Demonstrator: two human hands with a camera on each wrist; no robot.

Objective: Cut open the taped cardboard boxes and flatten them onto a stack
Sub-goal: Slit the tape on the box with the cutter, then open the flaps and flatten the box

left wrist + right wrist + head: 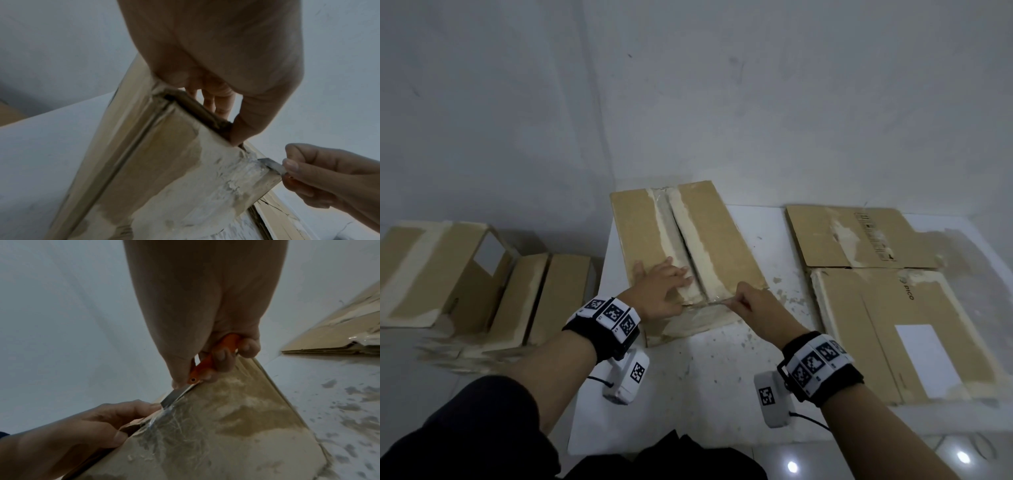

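The taped box (685, 253) stands on the white table (715, 370), at its far left corner against the wall (688, 85). The left hand (661, 289) lies flat on the box top, fingers straight, its grip apart and pressing beside the centre seam. The right hand (760, 305) has its grip clamped on an orange knife (213, 360), whose blade (174, 395) meets the clear tape (232, 175) at the near top edge. Flattened boxes (876, 291) fill the table's right side, near the knife hand. Other boxes (482, 284) stand left, off the table.
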